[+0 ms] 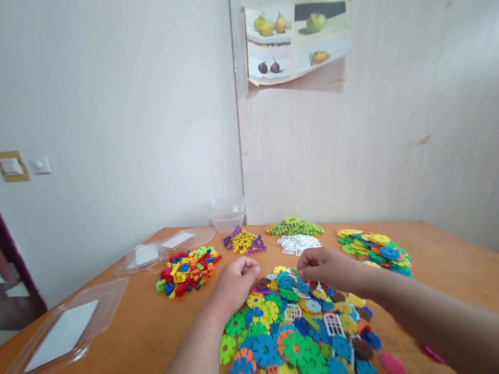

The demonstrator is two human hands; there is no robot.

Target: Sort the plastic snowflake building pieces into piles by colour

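The bench (163, 355) is a brown, smooth-topped surface with its far edge set against the wall. The main item, a mixed heap of flat, round, notched plastic discs (311, 355) in blue, green, yellow, orange and brown, occupies the middle of the bench and extends toward the near edge. White plastic lattice pieces shaped like arched windows (334, 324) lie among the discs.

The left hand (238, 280) is positioned at the far left side of the heap, fingers curled inward. The right hand (322, 265) is positioned at the far right side, fingers bent toward the thumb. The hands are apart, facing each other across the heap (whether either grips a piece cannot be determined from this view).

Separate groups are arranged beyond the heap:
- Toward the left edge: red, yellow, blue and green plastic bricks (187, 271).
- Toward the far edge: yellow and purple plastic pieces (243, 241), light-green plastic pieces (293, 228) and white plastic pieces (298, 243).
- Toward the far right corner: a smaller pile of multicoloured notched discs (377, 250).

Clear plastic containers (228, 217) stand nested at the far edge. A clear plastic lid with a white rectangle (64, 335) lies along the left edge; two similar lids (146, 254) lie near the far left corner.
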